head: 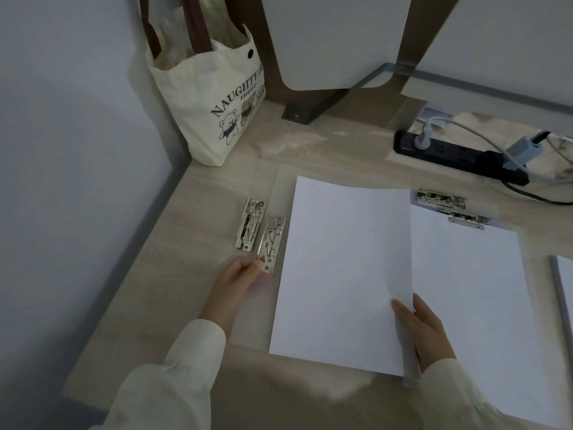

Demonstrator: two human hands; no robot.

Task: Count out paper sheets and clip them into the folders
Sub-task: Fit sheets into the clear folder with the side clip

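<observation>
A white sheaf of paper (341,268) lies over a clear open folder (280,181) in the middle of the desk. My right hand (424,330) grips the sheaf at its lower right edge. Two metal clip mechanisms sit left of the paper: an outer clip (249,224) and an inner clip (271,240). My left hand (237,283) rests flat on the folder, fingertips touching the inner clip's near end. To the right lies a second folder with paper (471,305) held under its own metal clips (449,206). Another paper stack (565,293) shows at the right edge.
A cream tote bag (214,100) with bear print stands at the back left against the wall. A black power strip (449,150) with plugs and cables lies at the back right. A brown stand foot (297,114) sits behind the folder.
</observation>
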